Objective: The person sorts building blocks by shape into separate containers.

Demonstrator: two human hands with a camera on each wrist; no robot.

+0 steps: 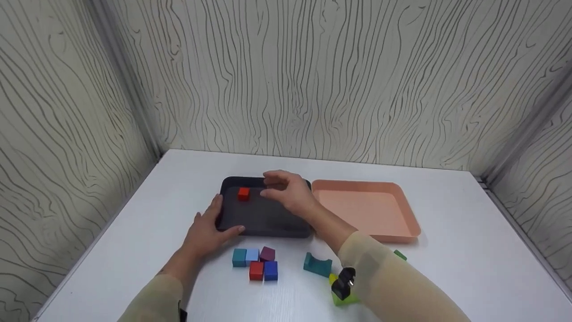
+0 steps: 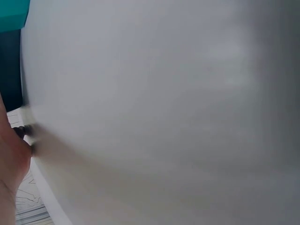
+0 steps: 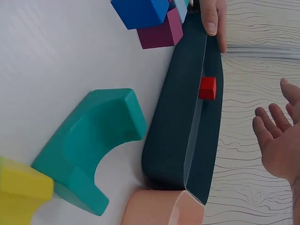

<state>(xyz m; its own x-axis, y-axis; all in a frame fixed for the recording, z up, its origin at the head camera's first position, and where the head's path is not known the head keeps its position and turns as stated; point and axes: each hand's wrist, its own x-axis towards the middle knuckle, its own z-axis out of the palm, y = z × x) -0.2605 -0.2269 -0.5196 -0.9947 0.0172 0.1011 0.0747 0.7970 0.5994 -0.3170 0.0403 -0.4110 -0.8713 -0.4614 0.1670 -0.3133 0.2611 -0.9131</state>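
Note:
A dark tray (image 1: 268,214) lies on the white table with one red cube (image 1: 243,194) inside, toward its back left. My left hand (image 1: 208,230) rests at the tray's front left corner, fingers along the left side and thumb at the front rim. Over the right part of the tray is my right hand (image 1: 290,192), fingers parted from the thumb and nothing between them. In the right wrist view the right hand (image 3: 281,133) shows its relaxed fingers and bare palm. Only part of the left hand (image 2: 11,159) enters the left wrist view.
A pink tray (image 1: 362,210) adjoins the dark one on the right. In front sit several cubes, among them a red cube (image 1: 256,271) and a blue cube (image 1: 271,270). A teal arch block (image 1: 318,265) and a yellow-green block (image 1: 344,298) lie near the right forearm. Patterned walls surround the table.

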